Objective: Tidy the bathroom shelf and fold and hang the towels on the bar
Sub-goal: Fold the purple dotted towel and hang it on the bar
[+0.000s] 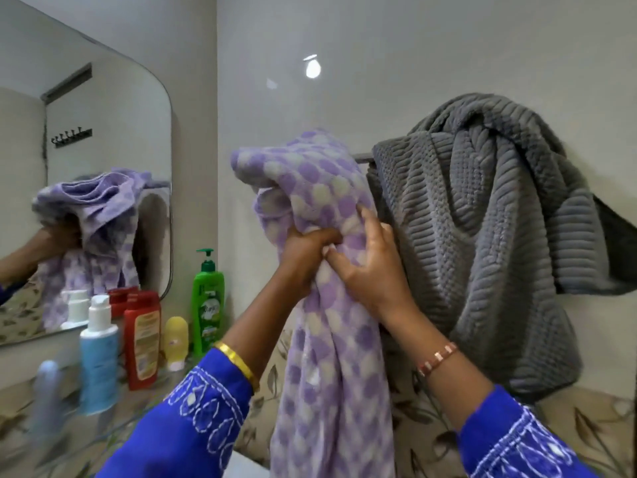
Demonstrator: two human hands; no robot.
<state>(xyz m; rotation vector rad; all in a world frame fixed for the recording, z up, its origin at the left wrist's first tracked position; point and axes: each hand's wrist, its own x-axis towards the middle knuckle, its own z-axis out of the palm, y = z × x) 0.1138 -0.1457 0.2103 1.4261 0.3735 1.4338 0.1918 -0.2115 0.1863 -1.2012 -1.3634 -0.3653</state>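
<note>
A purple and white dotted towel (320,188) hangs bunched in front of the wall bar (362,157), and its lower part drops out of view at the bottom. My left hand (303,253) is shut on a fold of it from the left. My right hand (372,267) presses and pinches the same towel from the right, fingers spread on the cloth. A grey ribbed towel (482,236) is draped in a crumpled heap over the bar to the right. Only a short bare piece of the bar shows between the two towels.
On the glass shelf (144,401) at the left stand a green pump bottle (208,301), a red bottle (142,336), a small yellow bottle (176,339), a blue and white pump bottle (99,357) and a blurred pale bottle (48,398). A mirror (103,139) hangs above.
</note>
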